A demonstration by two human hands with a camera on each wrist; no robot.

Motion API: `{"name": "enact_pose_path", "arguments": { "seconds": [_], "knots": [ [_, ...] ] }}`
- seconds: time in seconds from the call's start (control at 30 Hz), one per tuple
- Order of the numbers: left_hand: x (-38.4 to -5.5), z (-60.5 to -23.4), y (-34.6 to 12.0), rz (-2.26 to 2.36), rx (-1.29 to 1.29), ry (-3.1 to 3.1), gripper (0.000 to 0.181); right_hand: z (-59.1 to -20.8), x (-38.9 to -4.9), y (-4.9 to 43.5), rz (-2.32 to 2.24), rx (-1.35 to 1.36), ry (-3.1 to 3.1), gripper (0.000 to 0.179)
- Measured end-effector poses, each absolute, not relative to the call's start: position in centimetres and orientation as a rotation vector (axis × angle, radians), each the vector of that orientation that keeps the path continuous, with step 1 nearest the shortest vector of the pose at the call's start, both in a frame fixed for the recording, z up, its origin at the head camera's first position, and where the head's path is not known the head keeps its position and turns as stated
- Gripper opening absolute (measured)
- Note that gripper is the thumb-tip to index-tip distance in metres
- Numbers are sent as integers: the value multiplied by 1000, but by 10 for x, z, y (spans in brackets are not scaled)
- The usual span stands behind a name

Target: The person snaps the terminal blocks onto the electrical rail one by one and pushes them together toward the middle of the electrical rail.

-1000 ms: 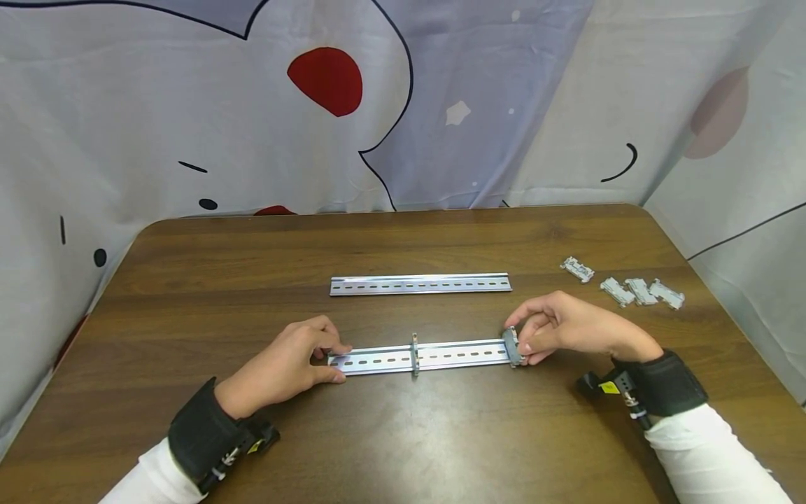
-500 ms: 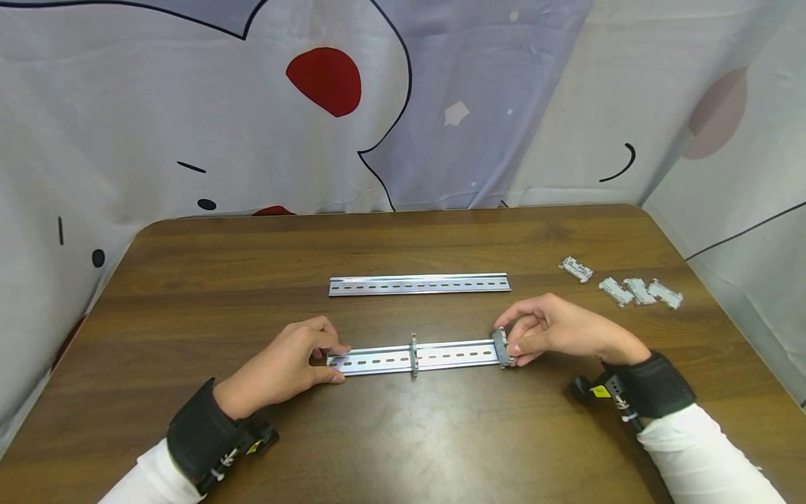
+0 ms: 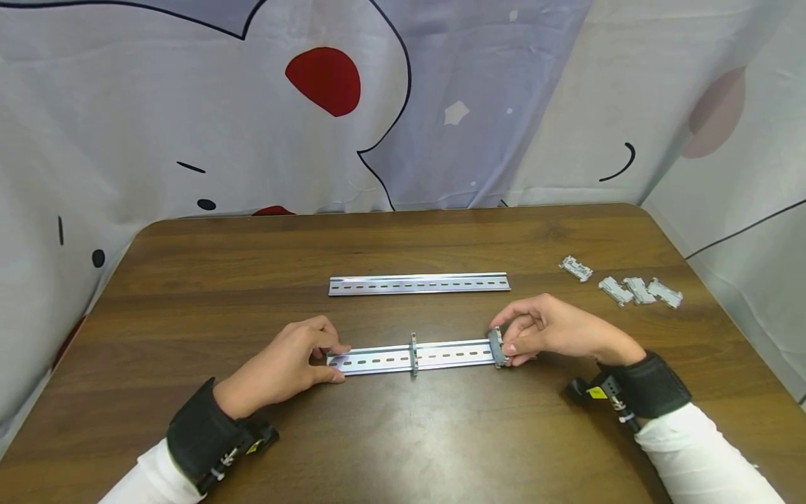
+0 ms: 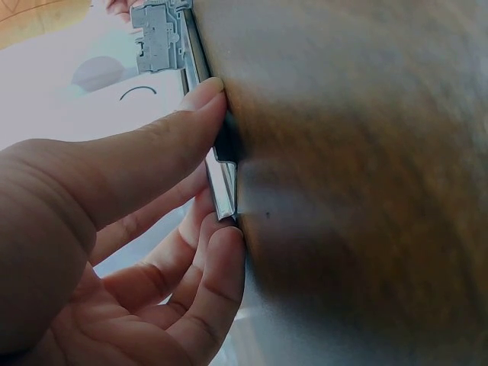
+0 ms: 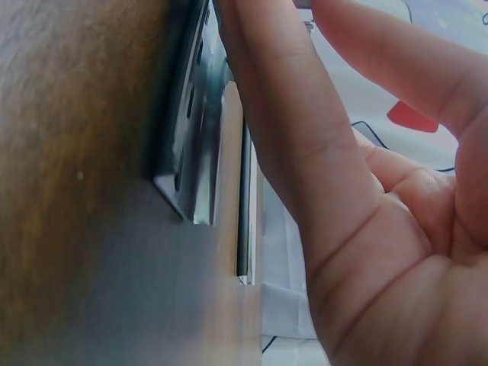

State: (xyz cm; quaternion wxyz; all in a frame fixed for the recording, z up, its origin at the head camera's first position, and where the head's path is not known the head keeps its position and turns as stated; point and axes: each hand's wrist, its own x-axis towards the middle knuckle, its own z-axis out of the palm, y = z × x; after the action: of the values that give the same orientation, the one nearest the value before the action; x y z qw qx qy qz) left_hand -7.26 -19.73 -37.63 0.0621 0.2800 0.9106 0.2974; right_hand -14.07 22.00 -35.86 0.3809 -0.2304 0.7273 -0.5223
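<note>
slotted silver metal rail [image 3: 434, 355] lies below frame centre, left hand [image 3: 286, 360] pinching it, right hand [image 3: 553, 330] gripping a grey plastic block [image 3: 496, 348].

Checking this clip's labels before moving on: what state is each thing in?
Front rail, slotted face up on the table
Back rail, bare, slotted face up
Middle block, upright across the front rail
Right block, upright at the front rail; seating unclear
Four loose blocks, lying flat
Left hand, gripping the front rail's left end
Right hand, pinching the right block
</note>
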Motion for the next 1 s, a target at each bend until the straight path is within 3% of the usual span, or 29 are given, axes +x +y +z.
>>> {"name": "enact_pose_path", "arguments": {
  "seconds": [1.0],
  "knots": [
    [-72, -377, -197, 914, 825, 2767, 35, -362, -138, 206, -1365, -585, 1858, 42]
  ]
}}
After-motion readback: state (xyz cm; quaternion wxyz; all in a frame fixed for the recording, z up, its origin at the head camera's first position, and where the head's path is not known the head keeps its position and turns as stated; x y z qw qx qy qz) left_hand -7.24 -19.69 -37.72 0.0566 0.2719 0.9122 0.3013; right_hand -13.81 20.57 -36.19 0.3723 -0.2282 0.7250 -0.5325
